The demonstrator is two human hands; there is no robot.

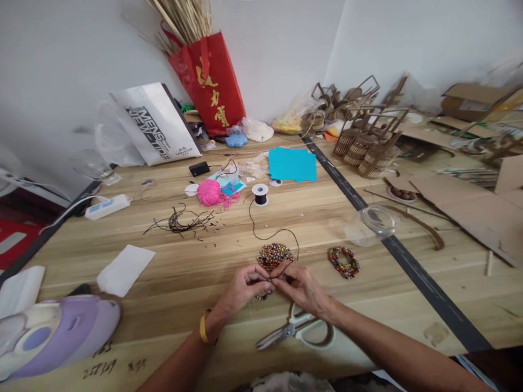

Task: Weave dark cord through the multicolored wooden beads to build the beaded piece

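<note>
Black cord (265, 239), one running length: it led across the table (171, 277) from a white spool (260, 196) in a loose curve, then round to the right hand (300, 283) and into the fingertips. I had both hands close together near the front of the table. Left hand (245, 283): thumb and forefinger were pinched together on the cord, with a yellow band (203, 328) around the wrist. Right hand: thumb and fingertips were pinched on the same cord, just beside the left; the exact lie of the cord between the tips was too small for me to make out.

Beads, multicoloured: one pile (273, 255) lay just beyond the fingers; a short run of beads (263, 297) showed below the left fingertips; one coiled beaded ring (352, 269) rested apart, to the right.

Scissors (291, 329), pale-handled, one pair: they lay below the right hand, blades pointing left.

Further stock I noted: a tangle of dark cord pieces (180, 220) left of the spool; pink yarn (209, 193), balled; blue sheets (292, 164), overlapping, behind the spool; one white paper (126, 270), at left.
</note>
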